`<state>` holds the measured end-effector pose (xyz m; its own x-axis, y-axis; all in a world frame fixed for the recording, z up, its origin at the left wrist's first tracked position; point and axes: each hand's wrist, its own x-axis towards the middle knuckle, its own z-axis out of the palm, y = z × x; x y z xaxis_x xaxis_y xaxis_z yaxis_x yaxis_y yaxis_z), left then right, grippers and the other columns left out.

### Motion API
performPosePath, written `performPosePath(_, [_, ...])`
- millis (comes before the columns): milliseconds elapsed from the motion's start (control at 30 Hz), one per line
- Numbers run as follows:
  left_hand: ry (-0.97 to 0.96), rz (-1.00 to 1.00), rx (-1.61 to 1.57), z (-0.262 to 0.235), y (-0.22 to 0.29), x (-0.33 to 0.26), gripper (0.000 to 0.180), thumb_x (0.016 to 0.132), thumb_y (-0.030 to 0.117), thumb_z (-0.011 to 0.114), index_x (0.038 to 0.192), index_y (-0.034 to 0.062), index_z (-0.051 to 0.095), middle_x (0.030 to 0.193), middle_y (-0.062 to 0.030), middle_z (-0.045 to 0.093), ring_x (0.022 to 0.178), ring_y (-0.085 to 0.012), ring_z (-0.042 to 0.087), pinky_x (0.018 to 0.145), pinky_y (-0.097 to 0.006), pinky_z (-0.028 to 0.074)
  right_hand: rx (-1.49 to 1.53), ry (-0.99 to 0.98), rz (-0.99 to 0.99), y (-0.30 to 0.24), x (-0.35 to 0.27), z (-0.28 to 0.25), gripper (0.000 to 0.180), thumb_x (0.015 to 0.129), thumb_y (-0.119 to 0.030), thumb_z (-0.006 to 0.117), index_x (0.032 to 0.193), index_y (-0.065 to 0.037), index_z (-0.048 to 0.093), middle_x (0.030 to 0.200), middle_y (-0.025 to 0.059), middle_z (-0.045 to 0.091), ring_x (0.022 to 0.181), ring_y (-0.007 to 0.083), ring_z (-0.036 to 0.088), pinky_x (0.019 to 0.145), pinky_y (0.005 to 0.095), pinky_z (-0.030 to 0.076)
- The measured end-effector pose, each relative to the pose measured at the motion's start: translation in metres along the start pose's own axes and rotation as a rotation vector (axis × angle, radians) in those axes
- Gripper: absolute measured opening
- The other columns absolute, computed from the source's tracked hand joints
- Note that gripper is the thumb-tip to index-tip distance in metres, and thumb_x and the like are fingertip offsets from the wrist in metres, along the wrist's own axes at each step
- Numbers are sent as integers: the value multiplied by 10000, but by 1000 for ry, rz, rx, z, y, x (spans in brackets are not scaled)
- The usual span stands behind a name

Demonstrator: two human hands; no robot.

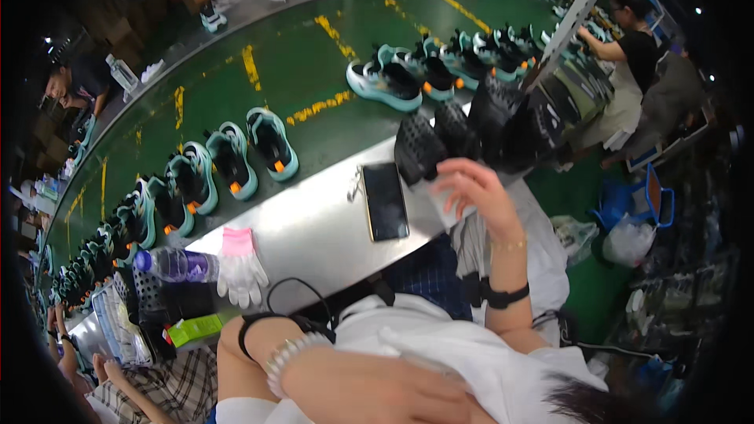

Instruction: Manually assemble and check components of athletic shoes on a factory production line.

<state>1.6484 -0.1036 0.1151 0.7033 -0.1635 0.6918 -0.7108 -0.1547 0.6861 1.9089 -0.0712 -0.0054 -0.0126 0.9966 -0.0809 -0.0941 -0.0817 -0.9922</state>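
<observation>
While your right hand [471, 188] hovers with its fingers loosely spread and curled over the edge of the steel counter [314, 220], it grips nothing; it hangs just beside the stack of black shoe soles [428, 141] and right of the dark phone [385, 201] that lies flat on the counter. Your left hand [377, 389] sits low at the bottom of the view, against your white garment [471, 353]; whether it is spread or clenched I cannot tell, since the fingers blur into the cloth. A beaded bracelet [287, 353] circles that wrist, and a black band [503, 295] wraps your right forearm. Further left on the counter lie a pink-cuffed white glove [239, 263] and a clear plastic bottle [177, 265] on its side, touching each other. Beyond the counter, pairs of teal-and-black sneakers [236, 159] stand in a row along the green conveyor belt [298, 63]. Another person [632, 47] works at the far right, well apart from you.
</observation>
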Motion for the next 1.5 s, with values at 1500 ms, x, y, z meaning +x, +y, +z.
performPosePath(1500, [-196, -65, -44, -10, 31, 4, 213, 899, 165, 575, 797, 5, 480, 782, -160, 452, 775, -338, 477, 718, -441, 380, 206, -682, 0, -21, -23, 27, 441, 859, -280, 657, 989, 137, 600, 930, 273, 657, 793, 302, 669, 694, 348, 541])
